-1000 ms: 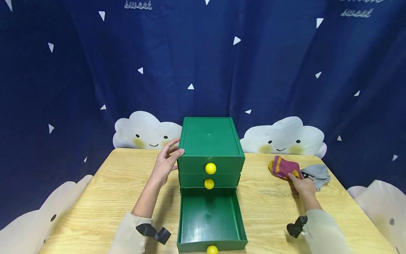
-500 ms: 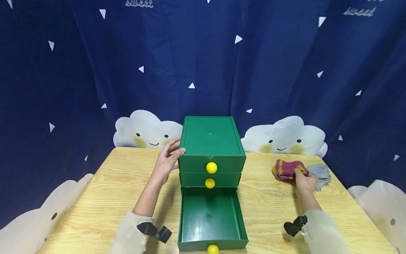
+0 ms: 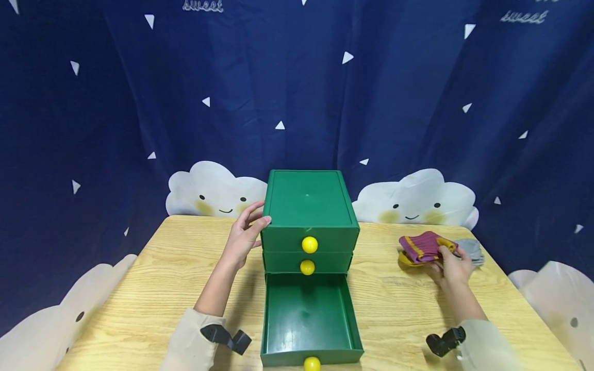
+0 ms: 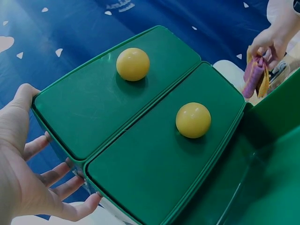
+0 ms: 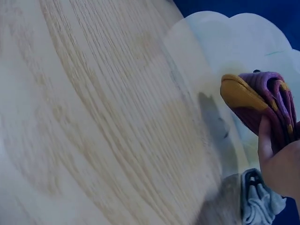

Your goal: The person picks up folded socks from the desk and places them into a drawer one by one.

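Observation:
A green drawer cabinet [image 3: 306, 198] with yellow round knobs stands mid-table, its bottom drawer [image 3: 306, 319] pulled out and bare inside. My left hand [image 3: 238, 239] rests against the cabinet's left side, thumb on the top front corner; in the left wrist view its fingers [image 4: 61, 176] are spread along that side. On the right, my right hand [image 3: 457, 265] pinches a folded pair of maroon and mustard socks [image 3: 424, 246], raised off the table in the right wrist view. Folded grey socks [image 3: 472, 251] lie just behind that hand, partly hidden by it.
The pale wooden table [image 3: 385, 309] carries everything. Behind it hangs a dark blue curtain [image 3: 306, 103] with white triangles, and cloud-shaped cutouts [image 3: 417, 201] line the table's back edge. The open drawer juts out toward the front edge.
My right hand has gripped the maroon socks and lifted them from the table, shifting slightly right. The left hand and the cabinet stay as they were.

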Tool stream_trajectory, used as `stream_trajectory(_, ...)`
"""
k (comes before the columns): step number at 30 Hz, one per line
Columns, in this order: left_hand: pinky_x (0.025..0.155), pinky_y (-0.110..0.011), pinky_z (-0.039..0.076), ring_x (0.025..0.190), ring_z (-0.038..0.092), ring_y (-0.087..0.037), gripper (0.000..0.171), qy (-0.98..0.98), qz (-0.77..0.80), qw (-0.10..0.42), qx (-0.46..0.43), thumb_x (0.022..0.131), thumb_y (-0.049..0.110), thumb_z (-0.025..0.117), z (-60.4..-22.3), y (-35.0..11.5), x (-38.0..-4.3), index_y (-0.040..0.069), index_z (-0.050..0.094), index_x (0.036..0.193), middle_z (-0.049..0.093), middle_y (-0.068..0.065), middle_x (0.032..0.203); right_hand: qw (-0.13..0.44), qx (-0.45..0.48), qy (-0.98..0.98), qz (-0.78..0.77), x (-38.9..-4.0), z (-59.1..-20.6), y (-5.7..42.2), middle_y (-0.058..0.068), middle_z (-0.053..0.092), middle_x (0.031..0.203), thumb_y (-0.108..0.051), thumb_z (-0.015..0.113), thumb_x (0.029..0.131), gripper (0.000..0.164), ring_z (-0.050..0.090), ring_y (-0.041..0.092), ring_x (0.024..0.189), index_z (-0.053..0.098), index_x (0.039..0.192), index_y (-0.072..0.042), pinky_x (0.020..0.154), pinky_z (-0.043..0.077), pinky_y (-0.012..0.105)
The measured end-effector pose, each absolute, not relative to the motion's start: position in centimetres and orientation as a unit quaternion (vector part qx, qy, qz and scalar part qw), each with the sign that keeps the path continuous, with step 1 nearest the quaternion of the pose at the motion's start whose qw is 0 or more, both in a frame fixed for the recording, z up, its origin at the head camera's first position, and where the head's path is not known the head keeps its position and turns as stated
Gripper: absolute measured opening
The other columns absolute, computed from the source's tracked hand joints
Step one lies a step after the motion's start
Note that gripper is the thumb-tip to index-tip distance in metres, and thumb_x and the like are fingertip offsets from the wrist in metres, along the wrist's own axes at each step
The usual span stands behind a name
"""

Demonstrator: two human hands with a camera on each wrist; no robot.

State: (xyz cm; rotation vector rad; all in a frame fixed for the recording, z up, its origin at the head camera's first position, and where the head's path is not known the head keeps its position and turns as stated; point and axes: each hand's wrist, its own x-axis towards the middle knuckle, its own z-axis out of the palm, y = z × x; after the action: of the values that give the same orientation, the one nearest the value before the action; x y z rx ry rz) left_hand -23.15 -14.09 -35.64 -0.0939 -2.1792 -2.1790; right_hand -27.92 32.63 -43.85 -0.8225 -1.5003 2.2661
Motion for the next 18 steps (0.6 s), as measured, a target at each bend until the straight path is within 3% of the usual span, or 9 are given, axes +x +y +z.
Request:
stream_trajectory(6,0.096,-0.06,0.041,0.127,0.044,-0.028,0.051,-0.708,-0.706,0.027,-0.025,0.09,0.03,0.058,-35.6,-14.3,-23.0,0.029,0.041,0.138,0.041,-0.008,0.141,0.115,-0.246,-0.5,0.822,-26.9,-42.7,32.5,-0.006,0.061,0.066,-0.006,0.058,0.088,0.032,0.061,0.006,0.054,0.044,0.113,-0.021,0.045,0.051,0.023)
stream_trajectory(12,0.096,-0.059,0.041,0.126,0.044,-0.028,0.051,-0.708,-0.705,0.029,-0.025,0.09,0.03,0.058,-35.6,-14.3,-22.9,0.029,0.041,0.138,0.04,-0.008,0.141,0.069,-0.149,-0.489,0.857,-25.4,-41.9,32.3,-0.004,0.06,0.069,-0.002,0.053,0.091,0.015,0.06,0.008,0.059,0.052,0.099,-0.014,0.048,0.052,0.023)
stream_trajectory(18,0.096,-0.059,0.042,0.126,0.045,-0.028,0.051,-0.705,-0.708,0.03,-0.025,0.09,0.03,0.058,-35.5,-14.3,-22.8,0.028,0.041,0.138,0.041,-0.008,0.141,0.026,-0.057,-0.499,0.864,-24.2,-41.1,31.7,-0.003,0.06,0.073,-0.001,0.048,0.093,0.016,0.059,0.008,0.063,0.058,0.093,-0.014,0.051,0.051,0.022)
